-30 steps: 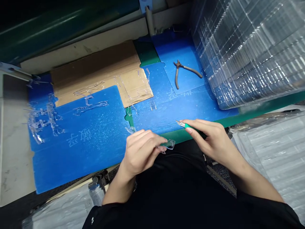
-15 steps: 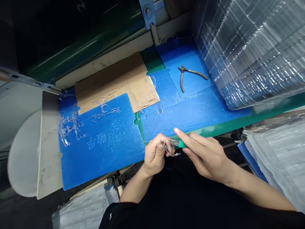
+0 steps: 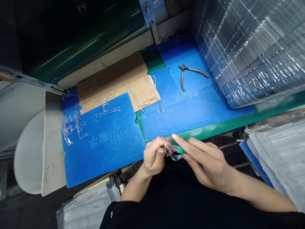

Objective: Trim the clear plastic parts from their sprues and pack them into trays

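Note:
My left hand is closed on a small clear plastic part, whose curved end sticks out toward the right. Closed round a green-handled utility knife, my right hand lies just beside the left, index finger stretched along the tool. The short metal blade meets or overlaps the clear part close to my left fingers; the exact contact is too small to tell. Both hands are in front of my body, at the near edge of the bench.
Blue sheets and brown cardboard cover the green bench. Clear plastic sprues lie at the left. Open cutting pliers rest at the back right, near a tall stack of clear plastic trays. Bagged material stands lower right.
The knife blade has tilted and shifted slightly down against the clear part, whose curved end now shows more plainly. The view has moved slightly.

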### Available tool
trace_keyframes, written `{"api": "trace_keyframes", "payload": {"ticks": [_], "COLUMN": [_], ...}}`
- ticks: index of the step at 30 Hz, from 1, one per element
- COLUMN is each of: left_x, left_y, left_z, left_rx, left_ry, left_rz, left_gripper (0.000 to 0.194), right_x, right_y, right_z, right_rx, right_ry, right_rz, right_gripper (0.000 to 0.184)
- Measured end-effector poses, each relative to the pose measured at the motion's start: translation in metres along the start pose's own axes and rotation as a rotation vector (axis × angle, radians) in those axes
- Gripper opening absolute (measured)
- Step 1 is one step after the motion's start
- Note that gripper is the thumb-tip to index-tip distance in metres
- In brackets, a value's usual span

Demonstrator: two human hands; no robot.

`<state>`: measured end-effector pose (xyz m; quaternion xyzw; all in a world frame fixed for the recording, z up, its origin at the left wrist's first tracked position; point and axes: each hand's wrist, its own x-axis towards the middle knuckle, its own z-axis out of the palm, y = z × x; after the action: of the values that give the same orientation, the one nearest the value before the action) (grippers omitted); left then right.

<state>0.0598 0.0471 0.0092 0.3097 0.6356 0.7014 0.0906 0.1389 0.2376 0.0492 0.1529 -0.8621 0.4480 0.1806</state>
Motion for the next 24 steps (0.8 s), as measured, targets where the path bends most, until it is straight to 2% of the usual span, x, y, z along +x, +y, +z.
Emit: {"api": "trace_keyframes", "payload": {"ticks": [6, 11, 19, 21, 24], "left_x": [0.002, 0.008, 0.005, 0.004, 0.003], "left_y": [-0.001, 0.0, 0.001, 0.002, 0.003], "left_z": [-0.002, 0.003, 0.005, 0.004, 0.002], "left_rx": [-0.025, -0.084, -0.158, -0.15, -0.103], "left_ry": [-0.014, -0.084, -0.079, -0.085, -0.07], "left_rz": [0.043, 0.167, 0.081, 0.067, 0.051], "left_gripper": [0.032, 0.033, 0.035, 0.035, 0.035], "right_x": [-0.005, -0.003, 0.008, 0.016, 0.028], "right_y": [-0.008, -0.001, 0.006, 0.004, 0.001], "right_z": [0.009, 0.014, 0.006, 0.002, 0.0], "right_rx": [0.104, 0.183, 0.321, 0.394, 0.582], "right_ry": [0.041, 0.103, 0.159, 0.162, 0.102], "right_rz": [0.077, 0.25, 0.351, 0.367, 0.393], "right_gripper": [0.058, 0.058, 0.041, 0.029, 0.009]}}
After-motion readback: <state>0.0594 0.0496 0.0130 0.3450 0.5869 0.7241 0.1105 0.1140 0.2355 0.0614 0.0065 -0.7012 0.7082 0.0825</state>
